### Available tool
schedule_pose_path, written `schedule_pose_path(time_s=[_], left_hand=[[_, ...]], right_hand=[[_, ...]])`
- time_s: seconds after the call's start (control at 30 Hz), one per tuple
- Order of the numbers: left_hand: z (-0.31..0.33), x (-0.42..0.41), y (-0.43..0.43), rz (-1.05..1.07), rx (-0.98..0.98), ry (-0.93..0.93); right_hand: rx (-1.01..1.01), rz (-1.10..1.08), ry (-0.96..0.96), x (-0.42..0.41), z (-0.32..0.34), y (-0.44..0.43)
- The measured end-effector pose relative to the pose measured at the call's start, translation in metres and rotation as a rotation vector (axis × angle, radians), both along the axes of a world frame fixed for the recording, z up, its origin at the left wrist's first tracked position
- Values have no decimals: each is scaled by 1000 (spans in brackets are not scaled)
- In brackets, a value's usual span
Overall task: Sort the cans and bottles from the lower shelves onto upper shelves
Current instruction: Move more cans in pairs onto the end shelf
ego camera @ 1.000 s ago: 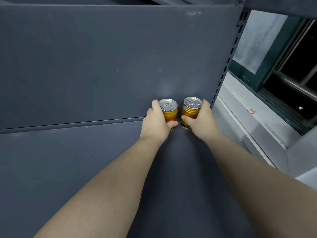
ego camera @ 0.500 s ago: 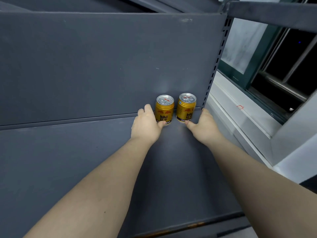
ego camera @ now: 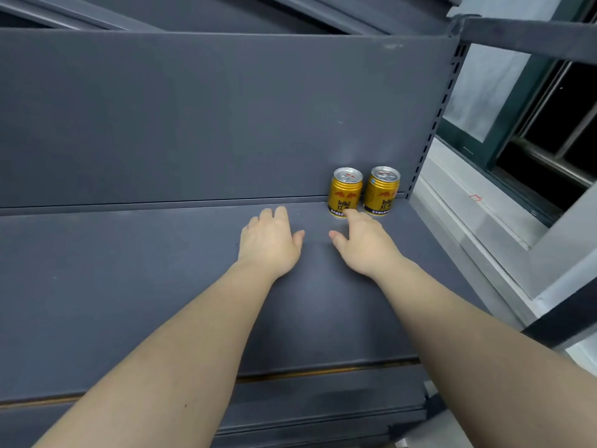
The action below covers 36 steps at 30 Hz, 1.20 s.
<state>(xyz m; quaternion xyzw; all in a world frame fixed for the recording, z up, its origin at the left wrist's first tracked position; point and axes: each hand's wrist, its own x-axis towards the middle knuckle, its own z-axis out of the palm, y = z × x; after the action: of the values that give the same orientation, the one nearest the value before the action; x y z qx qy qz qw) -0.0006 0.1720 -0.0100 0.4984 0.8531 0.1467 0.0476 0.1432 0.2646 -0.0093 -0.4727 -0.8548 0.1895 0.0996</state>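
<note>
1. Two short cylinders stand upright in the back right corner of the dark grey metal shelf [ego camera: 129, 270]: the left gold metal can [ego camera: 345, 193] and the right gold metal can [ego camera: 382, 192]. Each has its silver pull-tab top facing up and its long axis vertical.
2. The cans stand just beside each other with a narrow gap between them, both close to the grey back panel [ego camera: 193, 118]. The right gold metal can is near the slotted grey upright post [ego camera: 433, 114] at the shelf's right edge. Their red and dark printed labels face the shelf's front edge.
3. The left hand [ego camera: 269, 242] is palm down over the shelf, near its back edge and apart from the cans on their left. Its fingers [ego camera: 279, 215] are released, lightly spread, and grasp nothing.
4. The right hand [ego camera: 366, 245] is palm down just in front of the cans, its fingers loose and grasping nothing. Its forefinger tip overlaps the foot of the left gold metal can; whether it touches cannot be told.
5. Above the back panel runs the grey underside of a higher shelf [ego camera: 226, 11]. Beyond the right edge lie a pale sill [ego camera: 468, 221] and a dark green-framed window [ego camera: 549, 124].
</note>
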Motion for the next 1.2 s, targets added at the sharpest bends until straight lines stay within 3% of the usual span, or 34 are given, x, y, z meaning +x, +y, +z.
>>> schedule_pose_path(time_s=[0.63,0.93,1.2], left_hand=[[-6,-53,-162,66,-20,92],[-12,-106,-246,278,-54,77],[-13,-154,-352,613,-80,71]], right_hand=[[6,187,-106,-57,13,-158],[-12,403,-145,-131,11,-218],[-7,727,-129,-220,10,-290]])
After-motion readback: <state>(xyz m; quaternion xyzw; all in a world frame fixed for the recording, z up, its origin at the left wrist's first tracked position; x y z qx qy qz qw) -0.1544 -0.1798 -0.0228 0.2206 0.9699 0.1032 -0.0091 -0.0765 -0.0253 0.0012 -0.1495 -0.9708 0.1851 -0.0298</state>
